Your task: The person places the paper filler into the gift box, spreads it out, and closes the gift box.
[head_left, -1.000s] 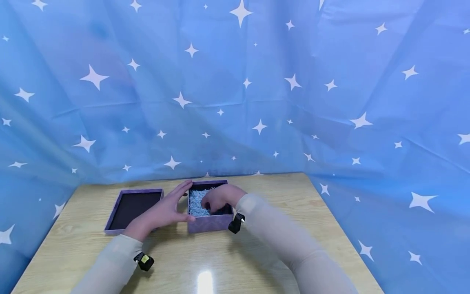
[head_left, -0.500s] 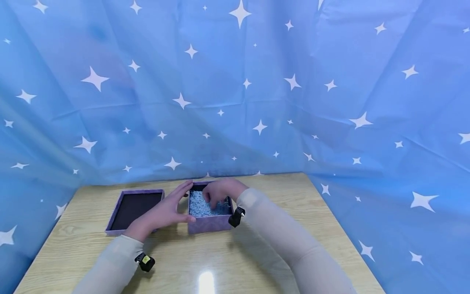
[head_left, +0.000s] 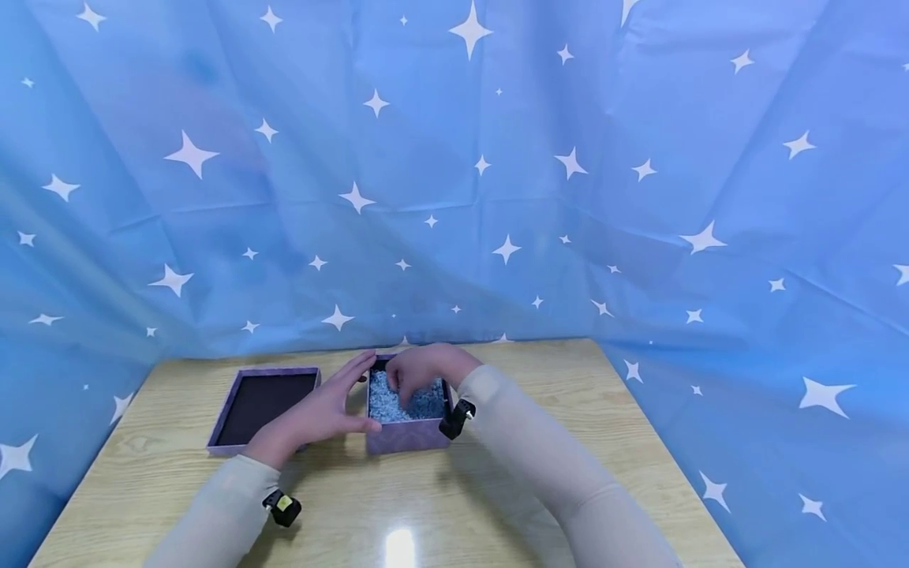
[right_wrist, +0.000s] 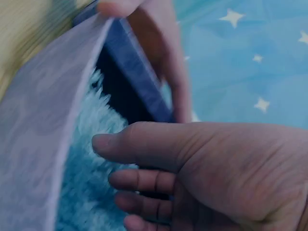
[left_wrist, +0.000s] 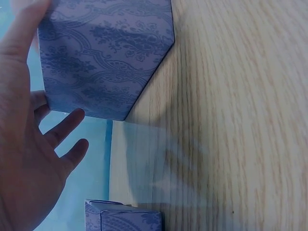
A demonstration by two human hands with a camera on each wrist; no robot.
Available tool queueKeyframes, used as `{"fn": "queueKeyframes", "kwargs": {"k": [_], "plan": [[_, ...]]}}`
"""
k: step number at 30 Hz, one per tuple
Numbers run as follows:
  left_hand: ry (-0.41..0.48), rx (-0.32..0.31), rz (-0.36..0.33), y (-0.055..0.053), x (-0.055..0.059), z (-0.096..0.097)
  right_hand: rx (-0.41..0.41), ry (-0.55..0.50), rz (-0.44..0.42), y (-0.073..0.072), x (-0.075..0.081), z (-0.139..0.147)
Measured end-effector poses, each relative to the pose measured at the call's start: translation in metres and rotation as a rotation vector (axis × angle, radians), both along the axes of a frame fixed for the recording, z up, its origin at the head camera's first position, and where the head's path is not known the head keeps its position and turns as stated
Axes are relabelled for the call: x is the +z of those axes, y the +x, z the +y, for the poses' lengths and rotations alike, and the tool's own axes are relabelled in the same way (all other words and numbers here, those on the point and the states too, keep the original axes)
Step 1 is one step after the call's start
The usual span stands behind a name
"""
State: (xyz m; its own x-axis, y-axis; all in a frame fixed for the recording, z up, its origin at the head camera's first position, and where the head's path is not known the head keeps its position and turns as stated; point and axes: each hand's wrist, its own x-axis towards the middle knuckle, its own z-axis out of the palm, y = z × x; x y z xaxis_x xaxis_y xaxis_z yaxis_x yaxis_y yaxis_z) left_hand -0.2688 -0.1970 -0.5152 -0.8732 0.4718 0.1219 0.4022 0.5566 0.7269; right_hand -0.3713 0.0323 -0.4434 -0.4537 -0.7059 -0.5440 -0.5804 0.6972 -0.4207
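A purple patterned box stands uncovered on the table, holding light-blue shredded filler. My left hand grips its left side, thumb at the near corner and fingers toward the far corner; the left wrist view shows the patterned outer wall beside this hand. Over the box's inside, my right hand reaches down to the filler. In the right wrist view its thumb and loosely bent fingers lie against the blue shreds, with no object visible between them. Filler under that hand is partly hidden.
Left of the box, a purple lid with a black inside lies upturned, partly behind the left forearm. The light wooden table ends at a blue star-patterned curtain behind and at the sides.
My right hand has shifted within the box, spreading filler; blue shreds now cover its near-right part, which looked dark before. The left hand keeps its place on the box.
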Motion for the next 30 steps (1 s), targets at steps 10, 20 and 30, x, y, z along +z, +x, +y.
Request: {"fn": "queueKeyframes", "kwargs": {"k": [10, 20, 30], "plan": [[-0.002, -0.006, -0.015, -0.002, 0.000, 0.002, -0.002, -0.158, -0.136, -0.010, -0.039, -0.014], [0.007, 0.013, -0.010, -0.003, -0.004, 0.001, 0.030, -0.212, -0.058, -0.001, -0.019, -0.007], [0.019, 0.002, -0.011, -0.002, -0.003, -0.001, 0.064, -0.073, 0.328, 0.022, -0.031, -0.013]]}}
